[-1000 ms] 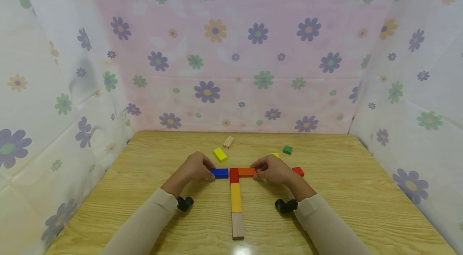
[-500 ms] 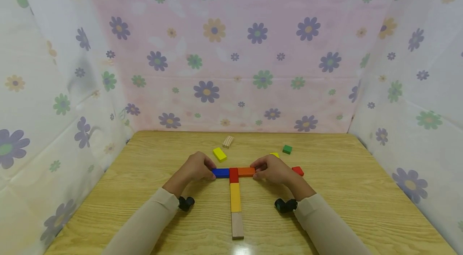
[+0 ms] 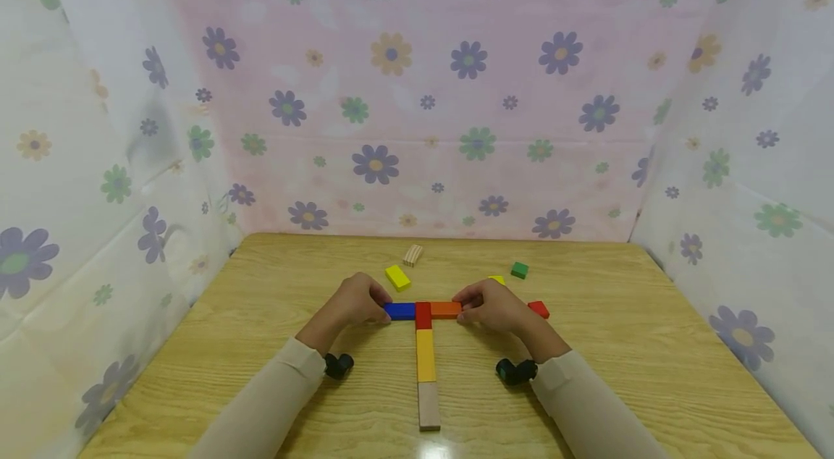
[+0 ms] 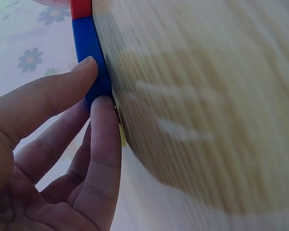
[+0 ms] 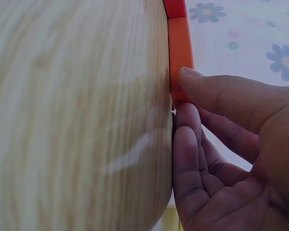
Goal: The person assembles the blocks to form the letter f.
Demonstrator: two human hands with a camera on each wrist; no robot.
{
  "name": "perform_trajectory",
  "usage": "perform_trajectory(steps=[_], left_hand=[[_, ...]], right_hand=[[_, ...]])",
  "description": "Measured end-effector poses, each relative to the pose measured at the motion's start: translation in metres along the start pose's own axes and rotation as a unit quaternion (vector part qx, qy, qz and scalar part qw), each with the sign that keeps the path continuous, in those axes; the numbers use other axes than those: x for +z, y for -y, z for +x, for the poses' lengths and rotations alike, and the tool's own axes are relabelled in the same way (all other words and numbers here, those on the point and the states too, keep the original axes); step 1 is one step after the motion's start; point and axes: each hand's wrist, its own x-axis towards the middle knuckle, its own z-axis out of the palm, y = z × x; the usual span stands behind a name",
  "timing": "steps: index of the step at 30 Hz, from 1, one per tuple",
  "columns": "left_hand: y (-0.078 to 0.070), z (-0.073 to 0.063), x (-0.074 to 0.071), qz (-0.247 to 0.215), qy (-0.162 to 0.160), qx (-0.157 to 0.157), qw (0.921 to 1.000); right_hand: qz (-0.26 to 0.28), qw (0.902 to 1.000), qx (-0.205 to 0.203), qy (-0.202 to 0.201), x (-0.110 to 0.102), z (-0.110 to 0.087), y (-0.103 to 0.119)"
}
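Observation:
My left hand (image 3: 357, 301) pinches the outer end of a blue block (image 3: 400, 311), thumb on its near side in the left wrist view. The block's inner end meets a red block (image 3: 423, 316). On the other side, my right hand (image 3: 490, 305) pinches the outer end of an orange block (image 3: 446, 310), which also meets the red one. Below the red block, a yellow-orange block (image 3: 426, 355) and a plain wooden block (image 3: 428, 406) continue in a line toward me. Together the blocks form a T lying flat on the table.
Behind the hands lie a yellow block (image 3: 397, 277), a striped wooden piece (image 3: 413, 255) and a green block (image 3: 519, 270). Another yellow block (image 3: 497, 279) is partly hidden behind my right hand, and a red block (image 3: 538, 309) lies right of it. Flowered cloth surrounds the wooden table (image 3: 293, 263).
My left hand has slid the blue block a little to the right, closing the gap to the red block. The right hand stays on the orange block.

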Motion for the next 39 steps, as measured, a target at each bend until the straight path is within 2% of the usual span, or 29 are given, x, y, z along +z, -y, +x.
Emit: perform_trajectory(steps=[15, 29, 33, 39], left_hand=[[0.003, -0.002, -0.001, -0.011, 0.005, 0.001, 0.9999], [0.004, -0.01, 0.001, -0.067, 0.016, -0.004, 0.9976], [0.004, -0.01, 0.001, -0.07, 0.019, 0.0, 0.9973], [0.005, -0.01, -0.002, -0.059, 0.013, -0.004, 0.9982]], right_hand=[[0.0, 1.0, -0.002, -0.006, 0.001, 0.0, -0.001], [0.002, 1.0, -0.004, 0.002, -0.001, 0.001, -0.008], [0.006, 1.0, 0.001, 0.0, -0.002, 0.001, -0.01], [0.013, 0.9998, -0.014, 0.007, -0.001, 0.004, -0.008]])
